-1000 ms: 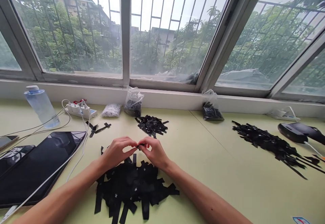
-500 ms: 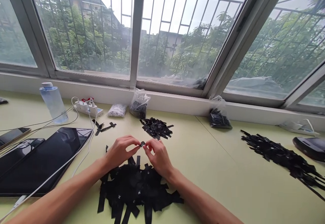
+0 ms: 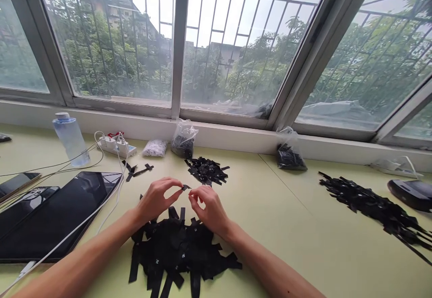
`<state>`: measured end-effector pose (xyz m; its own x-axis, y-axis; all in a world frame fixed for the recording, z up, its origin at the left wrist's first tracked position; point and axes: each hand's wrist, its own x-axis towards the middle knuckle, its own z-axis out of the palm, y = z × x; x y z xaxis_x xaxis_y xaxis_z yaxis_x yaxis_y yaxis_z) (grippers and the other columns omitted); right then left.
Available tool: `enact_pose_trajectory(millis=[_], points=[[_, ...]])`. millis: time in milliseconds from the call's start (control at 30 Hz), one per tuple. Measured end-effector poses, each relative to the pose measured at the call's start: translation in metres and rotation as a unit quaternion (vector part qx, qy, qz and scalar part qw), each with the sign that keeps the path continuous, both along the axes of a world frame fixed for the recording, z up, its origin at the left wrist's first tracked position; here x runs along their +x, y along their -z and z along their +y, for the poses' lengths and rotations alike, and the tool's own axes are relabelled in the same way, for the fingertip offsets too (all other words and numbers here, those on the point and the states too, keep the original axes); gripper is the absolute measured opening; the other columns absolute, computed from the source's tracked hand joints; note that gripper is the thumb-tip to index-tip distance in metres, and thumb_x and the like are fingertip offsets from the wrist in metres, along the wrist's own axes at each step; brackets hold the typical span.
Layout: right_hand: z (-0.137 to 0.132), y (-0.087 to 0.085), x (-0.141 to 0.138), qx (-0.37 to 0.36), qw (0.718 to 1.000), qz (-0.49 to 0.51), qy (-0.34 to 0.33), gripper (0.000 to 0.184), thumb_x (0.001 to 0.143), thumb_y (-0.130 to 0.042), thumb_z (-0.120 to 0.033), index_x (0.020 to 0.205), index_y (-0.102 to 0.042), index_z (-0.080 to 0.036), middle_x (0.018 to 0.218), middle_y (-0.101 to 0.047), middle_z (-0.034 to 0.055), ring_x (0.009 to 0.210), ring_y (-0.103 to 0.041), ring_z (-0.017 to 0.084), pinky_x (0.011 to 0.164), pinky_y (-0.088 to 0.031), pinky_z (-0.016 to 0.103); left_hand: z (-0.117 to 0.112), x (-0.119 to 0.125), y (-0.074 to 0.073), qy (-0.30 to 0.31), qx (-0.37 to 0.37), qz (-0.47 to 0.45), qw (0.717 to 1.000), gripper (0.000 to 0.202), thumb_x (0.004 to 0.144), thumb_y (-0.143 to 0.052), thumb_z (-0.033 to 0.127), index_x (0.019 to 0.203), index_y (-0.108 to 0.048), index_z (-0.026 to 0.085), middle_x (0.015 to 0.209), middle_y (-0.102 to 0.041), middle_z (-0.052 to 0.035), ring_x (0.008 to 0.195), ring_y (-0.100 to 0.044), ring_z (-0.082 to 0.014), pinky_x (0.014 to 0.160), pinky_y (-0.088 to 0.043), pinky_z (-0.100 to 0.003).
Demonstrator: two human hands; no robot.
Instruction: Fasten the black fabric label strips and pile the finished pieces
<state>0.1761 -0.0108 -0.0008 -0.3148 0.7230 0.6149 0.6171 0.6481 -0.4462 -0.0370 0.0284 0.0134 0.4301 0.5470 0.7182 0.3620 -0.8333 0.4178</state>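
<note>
My left hand (image 3: 157, 199) pinches a small black fabric label (image 3: 185, 187), which looks folded, between thumb and forefinger. Close by on the right is my right hand (image 3: 205, 205), fingertips drawn together and apart from that label. Whether those fingertips hold anything is too small to tell. Below both hands a large pile of black fabric labels (image 3: 175, 248) covers the table, a few printed with a white M. A smaller heap of black labels (image 3: 206, 171) lies just beyond my hands.
At left are a tablet (image 3: 64, 212), a phone (image 3: 18, 183), a water bottle (image 3: 70, 139) and a power strip (image 3: 116, 146) with trailing cables. Bags (image 3: 184, 139) (image 3: 290, 154) and a white packet (image 3: 154, 148) stand near the window. A long label pile (image 3: 371, 208) lies right.
My hands have come slightly apart. The right fingertips have let go of the small label, which stays in my left hand.
</note>
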Motion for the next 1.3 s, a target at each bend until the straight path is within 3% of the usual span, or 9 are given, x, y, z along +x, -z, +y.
enact_pose_trajectory(millis=[533, 800, 900, 1100, 1300], points=[[0.001, 0.005, -0.003, -0.013, 0.999, 0.031, 0.009, 0.011, 0.098, -0.061, -0.025, 0.088, -0.065, -0.022, 0.076, -0.065, -0.0019, 0.069, -0.058, 0.015, 0.079, -0.043, 0.033, -0.006, 0.011, 0.012, -0.024, -0.006, 0.001, 1.000, 0.007, 0.088, -0.071, 0.018, 0.092, -0.067, 0.021, 0.082, -0.073, 0.0020, 0.074, -0.069, -0.0133, 0.074, -0.053, -0.026], [0.001, 0.006, -0.003, -0.041, 0.995, 0.087, 0.018, 0.006, 0.097, -0.061, -0.028, 0.100, -0.064, -0.024, 0.081, -0.069, -0.0006, 0.071, -0.060, 0.017, 0.073, -0.045, 0.031, -0.006, 0.014, 0.015, 0.024, 0.011, 0.029, 0.999, 0.009, 0.094, -0.063, 0.018, 0.098, -0.068, 0.023, 0.091, -0.075, -0.0008, 0.082, -0.070, -0.0148, 0.079, -0.054, -0.027], [0.000, 0.004, -0.002, -0.045, 0.994, 0.101, 0.006, 0.008, 0.098, -0.058, -0.023, 0.096, -0.065, -0.024, 0.084, -0.070, -0.0004, 0.073, -0.060, 0.016, 0.072, -0.044, 0.030, -0.007, 0.014, 0.016, 0.027, -0.025, 0.019, 0.999, 0.011, 0.095, -0.063, 0.021, 0.104, -0.068, 0.024, 0.095, -0.076, -0.0017, 0.084, -0.072, -0.0159, 0.081, -0.055, -0.029], [0.000, -0.007, 0.002, -0.056, 0.986, 0.154, -0.018, 0.010, 0.095, -0.061, -0.022, 0.085, -0.064, -0.022, 0.088, -0.067, 0.0020, 0.076, -0.058, 0.016, 0.070, -0.047, 0.029, -0.011, 0.017, 0.012, 0.052, -0.207, -0.079, 0.974, 0.021, 0.100, -0.055, 0.030, 0.120, -0.058, 0.023, 0.095, -0.077, -0.0036, 0.089, -0.074, -0.0180, 0.084, -0.058, -0.032], [-0.001, -0.006, 0.002, -0.105, 0.974, 0.194, -0.057, 0.008, 0.093, -0.062, -0.022, 0.089, -0.068, -0.022, 0.088, -0.072, 0.0018, 0.081, -0.064, 0.018, 0.075, -0.051, 0.032, -0.010, 0.019, 0.009, 0.088, -0.219, -0.089, 0.968, 0.016, 0.096, -0.061, 0.030, 0.097, -0.071, 0.018, 0.087, -0.076, -0.0045, 0.082, -0.073, -0.0177, 0.082, -0.060, -0.032]])
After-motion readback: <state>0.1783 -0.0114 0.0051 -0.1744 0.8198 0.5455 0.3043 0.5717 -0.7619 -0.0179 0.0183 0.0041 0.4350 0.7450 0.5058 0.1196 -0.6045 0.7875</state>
